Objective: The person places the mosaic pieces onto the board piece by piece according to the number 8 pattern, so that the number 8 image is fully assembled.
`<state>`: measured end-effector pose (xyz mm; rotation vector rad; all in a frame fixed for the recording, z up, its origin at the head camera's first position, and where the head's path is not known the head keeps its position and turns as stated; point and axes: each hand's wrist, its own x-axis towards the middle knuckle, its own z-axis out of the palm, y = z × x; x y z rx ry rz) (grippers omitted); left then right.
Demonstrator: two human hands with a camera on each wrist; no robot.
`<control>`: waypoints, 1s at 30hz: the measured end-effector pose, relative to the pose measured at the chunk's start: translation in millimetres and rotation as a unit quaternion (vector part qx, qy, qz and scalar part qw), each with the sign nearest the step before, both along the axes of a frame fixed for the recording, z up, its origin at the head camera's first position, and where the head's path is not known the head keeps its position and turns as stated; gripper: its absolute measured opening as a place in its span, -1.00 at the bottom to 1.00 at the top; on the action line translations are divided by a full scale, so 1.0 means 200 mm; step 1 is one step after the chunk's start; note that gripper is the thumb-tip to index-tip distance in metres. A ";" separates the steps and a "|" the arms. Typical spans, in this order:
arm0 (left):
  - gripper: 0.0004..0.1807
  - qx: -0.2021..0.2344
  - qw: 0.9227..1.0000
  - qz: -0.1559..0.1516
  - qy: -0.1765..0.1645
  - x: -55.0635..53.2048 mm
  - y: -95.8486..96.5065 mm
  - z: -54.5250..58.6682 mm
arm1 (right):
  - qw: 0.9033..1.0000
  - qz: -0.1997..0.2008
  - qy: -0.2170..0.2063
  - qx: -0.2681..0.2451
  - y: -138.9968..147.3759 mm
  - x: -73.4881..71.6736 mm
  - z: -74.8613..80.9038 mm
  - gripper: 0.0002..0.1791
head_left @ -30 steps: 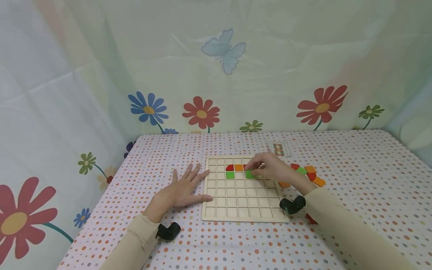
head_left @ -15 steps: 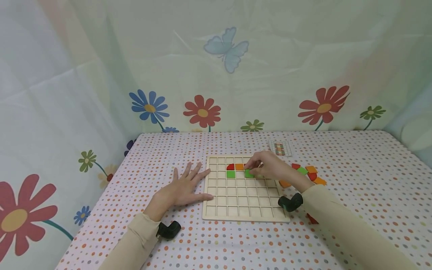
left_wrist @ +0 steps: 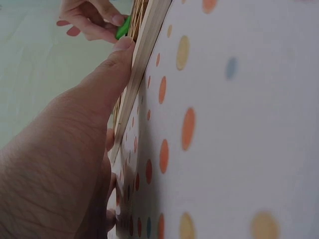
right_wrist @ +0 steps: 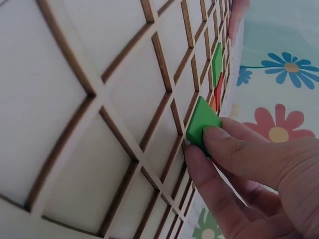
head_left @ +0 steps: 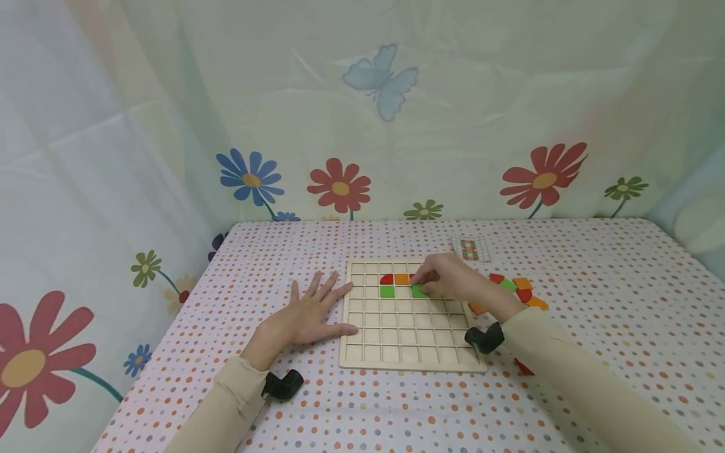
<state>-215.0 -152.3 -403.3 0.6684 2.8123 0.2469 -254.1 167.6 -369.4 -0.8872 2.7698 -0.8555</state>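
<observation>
Edging the right wrist [head_left: 503, 304] a hair left since a second ago, otherwise barely moving. Pinching a green square tile [right_wrist: 202, 122] between thumb and fingers of the right hand [head_left: 450, 277], holding it tilted at the wooden grid board [head_left: 409, 355], one cell gap from another green tile [head_left: 387, 291]. Resting the left hand [head_left: 303, 318] palm down, fingers spread wide, thumb and index touching the left rim. Having loose red, orange and green tiles [head_left: 508, 285] lying off right, btw.

Pale, matt wooden grid board [head_left: 389, 338]
</observation>
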 end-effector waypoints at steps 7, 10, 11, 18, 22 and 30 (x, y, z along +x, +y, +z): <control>0.03 0.006 1.000 -0.005 0.000 0.00 0.00 0.00 | 0.999 -0.007 0.020 0.029 -0.01 0.01 0.00 -0.83; 0.03 0.007 1.000 -0.008 0.001 0.01 0.01 0.00 | 0.999 -0.011 0.024 0.026 -0.01 0.01 0.00 -0.84; 0.02 0.007 1.000 -0.007 0.001 0.01 0.01 0.00 | 0.999 -0.014 0.022 0.023 -0.01 0.01 0.00 -0.84; 0.03 0.009 1.000 -0.008 0.005 0.01 0.02 0.01 | 0.999 -0.032 -0.002 0.002 0.02 0.05 -0.01 -0.81; 0.02 0.010 1.000 -0.010 0.004 0.01 0.02 0.01 | 1.000 -0.016 -0.001 -0.013 0.08 0.10 0.00 -0.80; 0.02 0.014 1.000 -0.010 0.001 0.01 0.00 0.01 | 0.999 -0.036 0.039 0.008 0.27 0.25 0.02 -0.81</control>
